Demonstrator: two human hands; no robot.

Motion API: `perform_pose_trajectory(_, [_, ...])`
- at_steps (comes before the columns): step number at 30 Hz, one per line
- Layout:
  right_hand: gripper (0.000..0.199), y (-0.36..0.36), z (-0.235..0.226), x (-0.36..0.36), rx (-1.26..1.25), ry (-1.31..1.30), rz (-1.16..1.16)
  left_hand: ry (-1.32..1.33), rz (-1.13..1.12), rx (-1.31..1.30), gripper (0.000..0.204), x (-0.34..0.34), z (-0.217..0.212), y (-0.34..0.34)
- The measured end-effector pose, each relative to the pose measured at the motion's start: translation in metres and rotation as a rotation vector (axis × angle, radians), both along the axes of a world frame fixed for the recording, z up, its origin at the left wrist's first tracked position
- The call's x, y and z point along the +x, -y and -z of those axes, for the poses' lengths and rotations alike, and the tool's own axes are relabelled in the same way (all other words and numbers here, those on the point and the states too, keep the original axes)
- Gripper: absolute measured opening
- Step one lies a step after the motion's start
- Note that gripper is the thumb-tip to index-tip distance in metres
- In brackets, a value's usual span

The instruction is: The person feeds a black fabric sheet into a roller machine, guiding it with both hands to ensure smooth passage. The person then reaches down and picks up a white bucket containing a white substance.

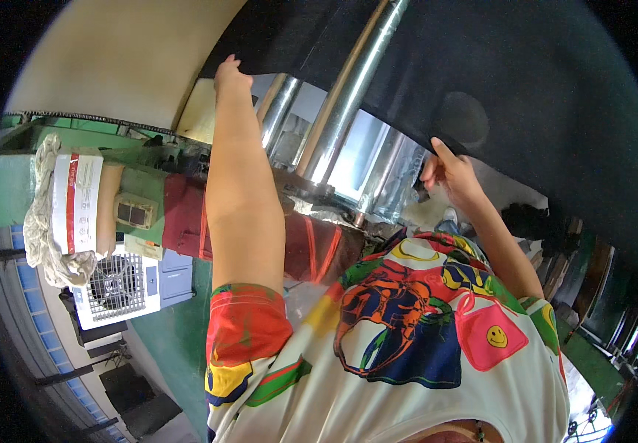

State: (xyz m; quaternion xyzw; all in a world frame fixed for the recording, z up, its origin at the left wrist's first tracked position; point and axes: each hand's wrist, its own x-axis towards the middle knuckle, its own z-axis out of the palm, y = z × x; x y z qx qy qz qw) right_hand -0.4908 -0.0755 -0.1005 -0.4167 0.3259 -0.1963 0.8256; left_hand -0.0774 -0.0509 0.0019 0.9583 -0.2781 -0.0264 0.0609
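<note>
A wide sheet of black material [540, 96] spreads across the upper right, its lower edge running between my two hands. My left hand [232, 75] reaches far forward, its fingers closed at the sheet's upper left edge; the fingertips are partly hidden. Lower down on the right, my right hand [453, 176] has its thumb against the sheet's edge and the other fingers curled, pinching it. Beneath the sheet, shiny metal rollers [337, 111] slant between my arms. Clear plastic film [406, 184] hangs close to the right hand.
At the left is a green machine frame [20, 188] with a white and red box [77, 203], crumpled cloth [42, 221] and a caged fan unit [116, 284]. A dark red padded bar [186, 214] with orange ties crosses before me. A large beige panel [119, 59] rises at upper left.
</note>
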Motion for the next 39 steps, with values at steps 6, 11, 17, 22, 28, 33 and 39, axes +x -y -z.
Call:
perform_pose_trajectory(6, [0.050,0.002,0.005,0.032,0.056,0.074,-0.057,-0.964,-0.236,-1.122,0.043,0.011,0.013,0.020])
perform_pose_trajectory(11, [0.050,-0.003,-0.004,0.058,0.046,0.136,-0.194,-0.822,-0.487,-1.429,0.038,0.046,0.031,0.005])
perform_pose_trajectory(17, [0.032,0.003,0.001,0.065,-0.058,0.242,-0.397,-1.032,-0.346,-1.350,0.045,0.006,0.009,0.021])
perform_pose_trajectory(22, [0.044,0.010,-0.002,0.014,-0.163,0.085,-0.268,-0.836,-0.467,-1.411,0.034,0.027,0.025,0.012])
perform_pose_trajectory(28, [0.063,0.054,0.020,-0.110,-0.118,-0.054,0.269,-1.206,-0.207,-1.455,0.049,-0.012,0.007,0.026])
perform_pose_trajectory(33, [0.074,0.084,-0.015,-0.187,-0.076,0.214,0.930,-0.935,-0.400,-1.591,0.033,0.012,0.017,0.025])
perform_pose_trajectory(39, [0.039,0.107,0.014,-0.258,-0.053,0.080,0.903,-0.694,-0.681,-1.511,0.027,0.026,0.020,0.012])
